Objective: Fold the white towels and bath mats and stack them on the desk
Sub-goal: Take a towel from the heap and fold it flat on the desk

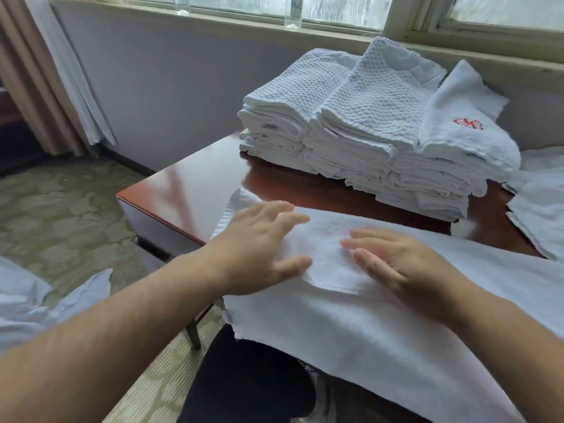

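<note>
L hand [259, 248] & R hand [399, 264] lying flat, fingers straight, on white towel [381, 325] over desk [195, 181]; folded stack [366, 129] sitting at 1 o'clock.

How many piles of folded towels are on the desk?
3, side by side at the far end of the desk: a left pile, a middle pile, and a right pile with red stitching on top. More may hide behind them.
</note>
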`<control>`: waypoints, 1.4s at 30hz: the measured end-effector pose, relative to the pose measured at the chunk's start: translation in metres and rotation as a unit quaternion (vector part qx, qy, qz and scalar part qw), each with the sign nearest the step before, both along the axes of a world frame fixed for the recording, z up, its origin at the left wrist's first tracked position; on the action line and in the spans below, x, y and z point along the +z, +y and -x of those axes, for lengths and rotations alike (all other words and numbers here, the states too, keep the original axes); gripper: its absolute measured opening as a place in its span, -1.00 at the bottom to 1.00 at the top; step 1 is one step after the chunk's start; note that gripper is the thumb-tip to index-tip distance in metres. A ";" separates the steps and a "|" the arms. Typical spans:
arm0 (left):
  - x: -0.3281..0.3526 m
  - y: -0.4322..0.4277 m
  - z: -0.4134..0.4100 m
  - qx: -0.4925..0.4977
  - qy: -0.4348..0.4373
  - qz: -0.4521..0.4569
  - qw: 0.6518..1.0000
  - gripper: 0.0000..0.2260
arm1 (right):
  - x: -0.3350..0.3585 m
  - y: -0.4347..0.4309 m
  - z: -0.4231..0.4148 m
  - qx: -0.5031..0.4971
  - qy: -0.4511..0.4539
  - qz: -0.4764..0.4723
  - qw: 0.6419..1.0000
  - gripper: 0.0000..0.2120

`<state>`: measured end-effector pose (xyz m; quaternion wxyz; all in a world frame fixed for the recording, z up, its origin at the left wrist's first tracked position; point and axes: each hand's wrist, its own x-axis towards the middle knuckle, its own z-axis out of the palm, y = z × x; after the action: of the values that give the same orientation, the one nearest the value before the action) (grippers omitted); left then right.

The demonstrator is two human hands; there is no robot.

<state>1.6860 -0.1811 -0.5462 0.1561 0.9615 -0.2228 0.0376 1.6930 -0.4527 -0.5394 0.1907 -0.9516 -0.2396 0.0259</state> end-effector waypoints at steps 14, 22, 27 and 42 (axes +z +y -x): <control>0.028 0.039 0.001 -0.004 -0.034 -0.043 0.999 -0.55 | -0.005 0.018 0.001 -0.023 0.046 0.121 0.991 -0.38; 0.004 -0.034 -0.016 0.147 0.088 -0.053 0.984 -0.37 | -0.005 0.005 -0.004 -0.251 0.052 0.198 0.946 -0.31; -0.024 -0.029 -0.052 0.119 0.067 -0.084 0.987 -0.23 | -0.018 -0.013 -0.006 -0.232 0.046 0.136 0.962 -0.30; -0.003 -0.138 -0.046 -0.036 -0.035 -0.005 0.999 -0.46 | 0.003 -0.085 0.012 -0.194 -0.081 -0.034 0.977 -0.58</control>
<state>1.7320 -0.3196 -0.5492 0.1443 0.9519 -0.2624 0.0643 1.6811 -0.5380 -0.5360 0.2044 -0.9719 -0.0660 -0.0966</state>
